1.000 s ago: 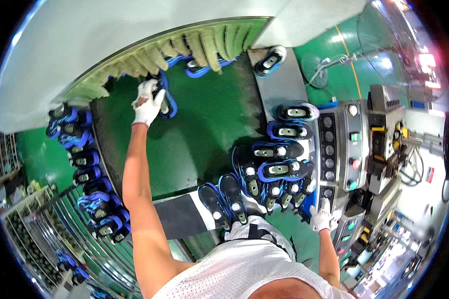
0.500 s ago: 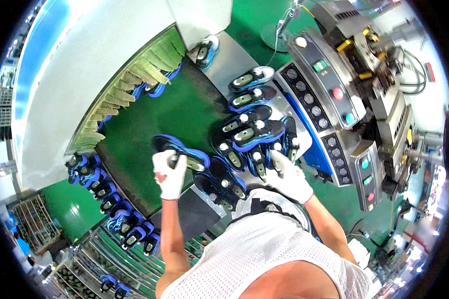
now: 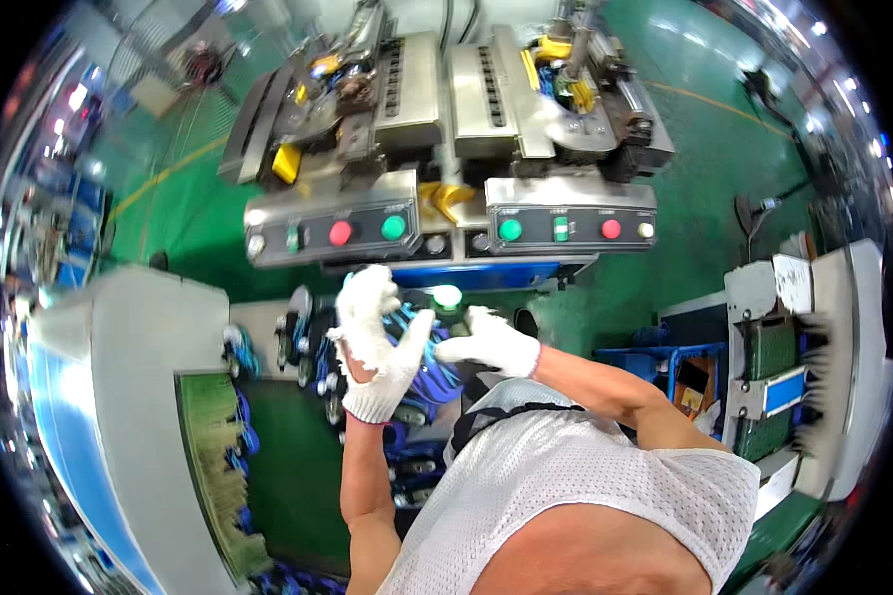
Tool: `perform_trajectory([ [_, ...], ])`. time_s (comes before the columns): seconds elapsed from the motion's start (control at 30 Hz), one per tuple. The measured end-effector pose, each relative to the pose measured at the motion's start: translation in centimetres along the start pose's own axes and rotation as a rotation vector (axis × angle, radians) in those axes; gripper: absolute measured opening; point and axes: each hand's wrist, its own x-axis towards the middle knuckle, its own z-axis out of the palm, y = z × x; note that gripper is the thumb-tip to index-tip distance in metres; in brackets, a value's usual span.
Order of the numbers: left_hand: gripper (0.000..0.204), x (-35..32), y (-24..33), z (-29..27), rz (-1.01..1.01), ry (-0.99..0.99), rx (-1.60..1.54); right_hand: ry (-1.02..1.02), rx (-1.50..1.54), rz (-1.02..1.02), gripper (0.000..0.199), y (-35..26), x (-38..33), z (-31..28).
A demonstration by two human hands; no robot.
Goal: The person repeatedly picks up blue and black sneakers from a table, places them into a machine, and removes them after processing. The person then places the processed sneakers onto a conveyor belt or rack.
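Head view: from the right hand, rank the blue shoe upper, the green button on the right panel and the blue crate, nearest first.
From the right hand:
1. Blue shoe upper, held between both hands, to its left.
2. Green button, on the right panel above it.
3. Blue crate, on the floor to its right.

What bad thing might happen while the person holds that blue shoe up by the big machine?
1. Both gloved hands, left hand and right hand, lift the blue shoe close to the machine; fingers might get pinched if it moves.
2. The row of buttons sits just above; a hand could bump one.
3. More shoes crowd the green belt below, so one might fall off.
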Motion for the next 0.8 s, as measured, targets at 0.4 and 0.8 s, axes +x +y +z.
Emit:
perform_trajectory([
  [0.4,0.054,14.2,0.9,23.0,-0.202,-0.157,-0.305,0.599,0.781,-0.359,0.030,1.0,-11.7,-21.0],
  [0.8,0.072,33.2,-8.4,50.1,-0.542,-0.361,0.223,1.060,0.793,-0.153,0.037,7.6,-14.8,-28.3],
])
